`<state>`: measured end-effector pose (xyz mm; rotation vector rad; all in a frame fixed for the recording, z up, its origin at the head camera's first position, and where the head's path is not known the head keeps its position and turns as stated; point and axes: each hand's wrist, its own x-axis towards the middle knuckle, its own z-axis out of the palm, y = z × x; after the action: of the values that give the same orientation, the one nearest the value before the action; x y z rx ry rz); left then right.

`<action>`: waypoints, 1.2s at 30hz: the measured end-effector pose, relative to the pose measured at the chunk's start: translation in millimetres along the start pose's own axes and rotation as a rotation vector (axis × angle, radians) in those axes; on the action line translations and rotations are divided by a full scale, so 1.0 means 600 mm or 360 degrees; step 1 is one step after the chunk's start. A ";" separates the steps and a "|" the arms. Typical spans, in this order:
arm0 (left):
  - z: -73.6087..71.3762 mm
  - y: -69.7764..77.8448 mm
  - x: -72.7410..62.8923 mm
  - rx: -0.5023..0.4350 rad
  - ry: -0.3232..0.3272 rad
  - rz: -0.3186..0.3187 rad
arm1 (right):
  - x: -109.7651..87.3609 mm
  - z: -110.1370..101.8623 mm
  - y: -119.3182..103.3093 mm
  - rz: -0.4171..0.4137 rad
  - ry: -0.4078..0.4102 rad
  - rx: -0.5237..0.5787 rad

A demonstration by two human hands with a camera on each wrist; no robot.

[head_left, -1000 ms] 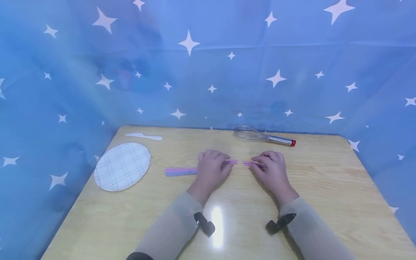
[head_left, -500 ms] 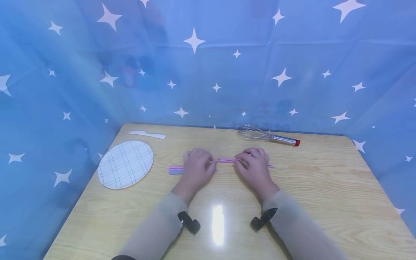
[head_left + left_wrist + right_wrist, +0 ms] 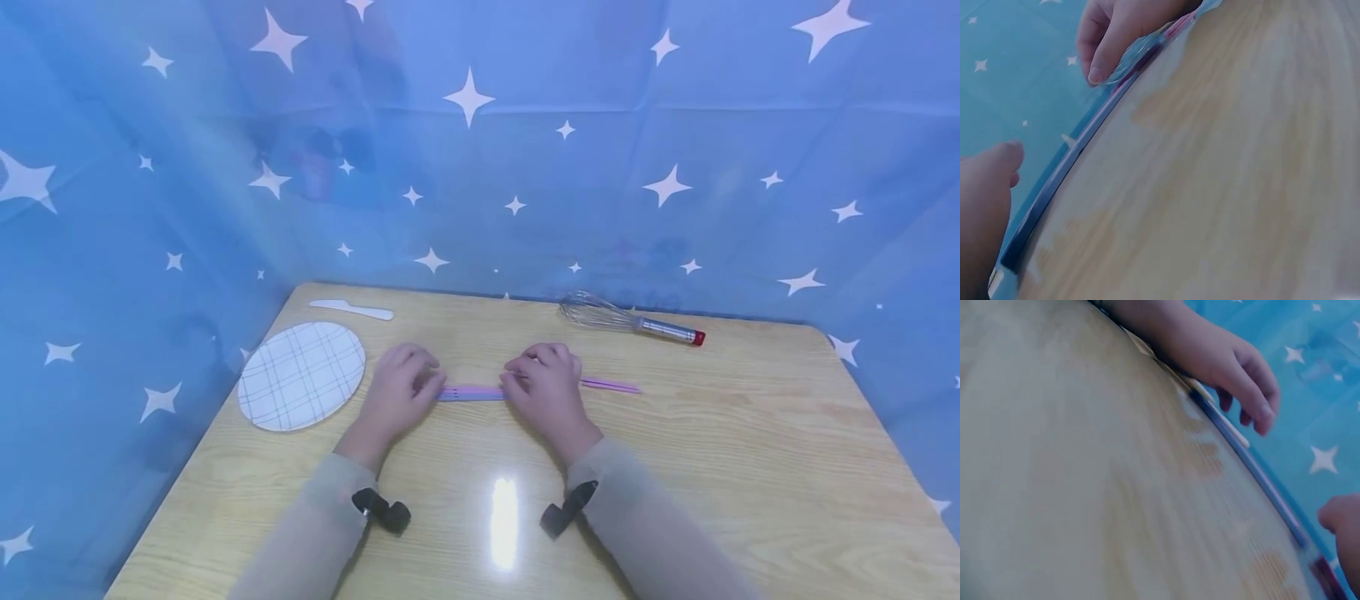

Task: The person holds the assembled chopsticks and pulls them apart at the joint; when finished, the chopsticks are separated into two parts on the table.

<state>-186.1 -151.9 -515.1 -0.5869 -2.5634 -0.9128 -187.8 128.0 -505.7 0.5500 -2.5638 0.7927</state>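
Note:
Thin sticks like chopsticks lie crosswise in two groups. The pink-and-blue group (image 3: 472, 395) spans the space between the hands in the head view; the purple-pink group (image 3: 611, 386) juts out right of the right hand. At the left end of the pink-and-blue sticks hovers the left hand (image 3: 397, 392), thumb and fingers loosely bent and apart in the right wrist view. Fingertips of the right hand (image 3: 546, 392) hang close over these sticks' other end; in the left wrist view its thumb points down beside them. Neither hand visibly grips a stick.
Left of the hands lies a white plate (image 3: 302, 377) with a grid pattern. A white plastic knife (image 3: 352, 309) rests behind it. Near the table's back edge, at right, is a wire whisk (image 3: 630, 319) with a red-tipped handle. A starry blue curtain (image 3: 420, 125) borders the wooden table (image 3: 750, 467).
Both hands have moved left. The right hand has left the purple-pink sticks, now lying to its right, and reached the pink-and-blue ones. The left hand has slid to their left end.

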 end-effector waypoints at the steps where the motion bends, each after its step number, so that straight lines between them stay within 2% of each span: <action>1: -0.002 -0.004 -0.003 -0.0024 -0.0031 -0.0013 | 0.002 0.007 -0.008 0.0001 -0.0030 -0.0018; 4: -0.005 -0.011 -0.008 -0.0067 -0.0131 -0.0038 | 0.006 0.024 -0.031 -0.0018 -0.0123 -0.0028; 8: -0.005 -0.013 -0.008 -0.0095 -0.0202 -0.0034 | 0.009 0.038 -0.056 -0.0056 -0.0143 0.0006; 17: -0.005 -0.015 -0.006 -0.0082 -0.0158 0.0064 | 0.009 0.047 -0.071 -0.0076 -0.0186 -0.0030; 24: -0.008 -0.013 -0.008 -0.0079 -0.0195 0.0038 | 0.007 0.051 -0.069 -0.0099 -0.0203 -0.0048; 29: -0.009 -0.013 -0.006 -0.0063 -0.0211 0.0084 | 0.007 0.052 -0.069 -0.0096 -0.0191 -0.0020; 36: -0.009 -0.014 -0.004 -0.0089 -0.0201 0.0107 | 0.007 0.050 -0.076 -0.0044 -0.0274 0.0020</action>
<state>-187.1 -162.2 -516.2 -0.7646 -2.6181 -0.9557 -177.6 74.5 -506.2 0.6836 -2.7018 0.7836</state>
